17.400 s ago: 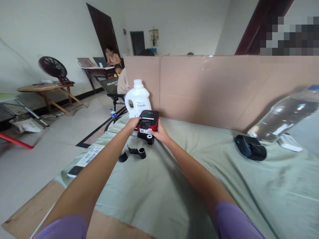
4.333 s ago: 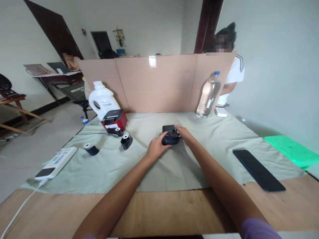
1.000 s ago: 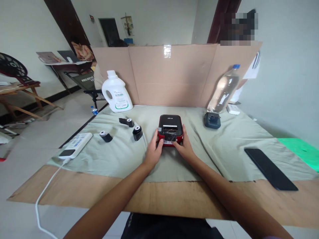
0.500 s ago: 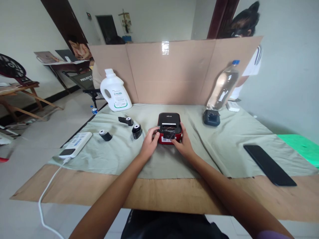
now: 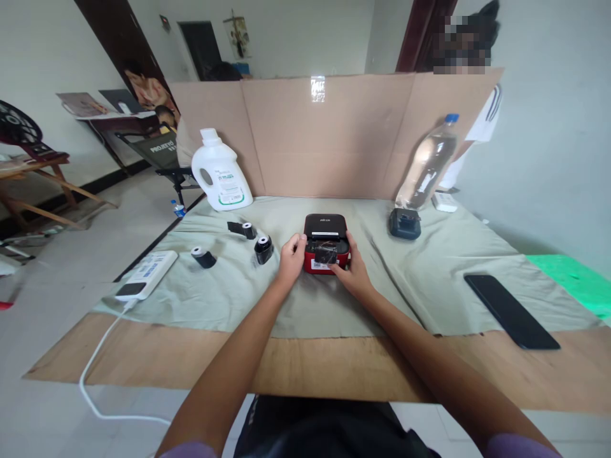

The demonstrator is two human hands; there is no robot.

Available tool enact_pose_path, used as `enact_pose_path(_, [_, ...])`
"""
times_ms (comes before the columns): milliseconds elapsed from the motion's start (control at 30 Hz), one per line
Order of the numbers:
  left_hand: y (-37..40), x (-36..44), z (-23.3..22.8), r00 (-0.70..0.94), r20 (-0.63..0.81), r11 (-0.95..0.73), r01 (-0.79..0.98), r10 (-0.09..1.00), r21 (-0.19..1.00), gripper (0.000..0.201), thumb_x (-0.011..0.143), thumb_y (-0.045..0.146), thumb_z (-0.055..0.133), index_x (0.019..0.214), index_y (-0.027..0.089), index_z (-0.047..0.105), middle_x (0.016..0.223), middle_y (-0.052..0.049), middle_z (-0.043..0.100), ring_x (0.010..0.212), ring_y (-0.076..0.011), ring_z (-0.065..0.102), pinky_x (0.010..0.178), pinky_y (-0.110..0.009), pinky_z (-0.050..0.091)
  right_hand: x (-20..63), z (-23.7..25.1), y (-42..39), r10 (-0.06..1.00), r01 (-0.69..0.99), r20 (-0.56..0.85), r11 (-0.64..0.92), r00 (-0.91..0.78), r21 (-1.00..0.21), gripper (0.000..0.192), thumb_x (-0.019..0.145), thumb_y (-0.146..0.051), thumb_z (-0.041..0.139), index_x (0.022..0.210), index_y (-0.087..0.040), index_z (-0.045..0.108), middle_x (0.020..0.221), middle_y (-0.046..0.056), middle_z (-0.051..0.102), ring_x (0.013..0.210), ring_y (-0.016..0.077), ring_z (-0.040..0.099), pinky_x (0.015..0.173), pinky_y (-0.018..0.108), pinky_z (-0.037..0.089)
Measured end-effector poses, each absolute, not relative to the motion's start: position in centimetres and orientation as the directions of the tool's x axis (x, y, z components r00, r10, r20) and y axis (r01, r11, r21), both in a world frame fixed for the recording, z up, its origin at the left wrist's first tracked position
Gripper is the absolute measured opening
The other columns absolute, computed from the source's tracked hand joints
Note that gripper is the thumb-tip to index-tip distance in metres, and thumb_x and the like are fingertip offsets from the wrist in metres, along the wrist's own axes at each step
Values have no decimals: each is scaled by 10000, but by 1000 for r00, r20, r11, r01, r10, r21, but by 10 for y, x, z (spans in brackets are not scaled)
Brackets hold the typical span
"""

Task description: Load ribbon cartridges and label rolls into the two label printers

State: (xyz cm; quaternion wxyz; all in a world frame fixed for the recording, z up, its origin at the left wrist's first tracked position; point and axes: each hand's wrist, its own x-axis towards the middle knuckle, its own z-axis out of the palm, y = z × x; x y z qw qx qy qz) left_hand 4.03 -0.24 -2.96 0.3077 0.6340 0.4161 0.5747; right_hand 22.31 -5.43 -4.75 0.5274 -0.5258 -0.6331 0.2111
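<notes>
A small red and black label printer (image 5: 325, 228) sits on the green cloth (image 5: 238, 292) in the middle of the table. My left hand (image 5: 289, 257) grips its left side, thumb up by the top edge. My right hand (image 5: 351, 272) holds its right front corner, fingers near a dark piece at the printer's front opening. Three black label rolls lie to the left: one close to the printer (image 5: 263, 249), one behind it (image 5: 242, 229), one farther left (image 5: 203, 257).
A dark second printer (image 5: 405, 223) and a clear water bottle (image 5: 426, 166) stand at the back right, a white jug (image 5: 219, 173) at the back left. A black phone (image 5: 510, 311) lies right, a power strip (image 5: 146, 275) left. A cardboard screen (image 5: 329, 133) backs the table; a person stands behind it.
The red printer, earlier by the jug, now sits at the centre between my hands. Over the last second my left hand slid up its left side; the dark printer stands at back right.
</notes>
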Motion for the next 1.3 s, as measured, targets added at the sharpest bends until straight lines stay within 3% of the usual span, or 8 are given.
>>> enact_pose_path(167, [-14,46,-40,-113,538,-517,170,835,839,310,1022,402,405,902,202,610,857,-22,634,845,-164,595,803,-271,470,223,-50,-53,878,464,472,386,82,-798,942,787,-325,711,1590,-257,223,1509,145,465,1276,311,531,1084,507,439])
enact_pose_path(300, [-16,42,-41,-72,650,-606,297,756,738,300,1017,386,423,965,202,655,993,-66,610,986,-189,607,929,-325,481,227,-46,-53,848,543,526,414,61,-731,907,838,-370,655,1606,-268,185,1621,122,332,1379,307,436,1140,508,379])
enact_pose_path(433, [-14,40,-40,-50,694,-648,313,718,694,286,1016,382,422,1006,203,645,1172,-103,582,1157,-211,577,1015,-358,462,238,-34,-49,837,602,547,440,-7,-666,695,972,-477,436,1604,-280,226,1649,83,301,1417,285,396,1129,485,394])
enact_pose_path(633, [-14,40,-39,3,684,-660,270,729,701,245,1021,355,412,1027,216,613,1155,-90,662,1137,-216,603,1023,-388,462,251,-6,-21,867,598,498,400,-2,-694,669,1015,-587,238,1602,-267,257,1613,69,389,1414,251,441,1198,489,313])
enact_pose_path(800, [-16,39,-38,4,660,-637,268,751,723,221,1013,344,430,1042,222,612,1151,-86,682,1122,-222,615,1007,-393,468,250,20,-11,919,604,394,309,8,-735,742,981,-632,317,1602,-226,275,1606,68,399,1478,264,382,1225,458,285])
enact_pose_path(900, [-16,38,-38,6,668,-646,261,744,718,221,1011,346,434,1033,222,617,1136,-82,687,1125,-226,615,1011,-396,466,250,29,-18,929,630,369,283,6,-723,695,983,-575,367,1580,-221,340,1592,68,418,1420,278,469,1204,457,326])
enact_pose_path(1167, [-17,37,-37,19,640,-623,258,768,739,221,1010,323,435,1065,221,622,1151,-80,686,1136,-220,612,1012,-383,472,248,41,-1,954,880,260,245,-146,-407,395,967,-298,463,1250,-210,724,1122,86,773,1055,273,697,973,401,513])
enact_pose_path(1300, [-16,36,-38,35,631,-618,254,775,744,231,1013,331,430,1074,221,624,1184,-83,677,1153,-218,608,1003,-379,478,237,58,33,932,912,144,356,-332,-201,364,912,-158,503,1158,-199,768,1159,73,766,1099,244,680,995,329,480])
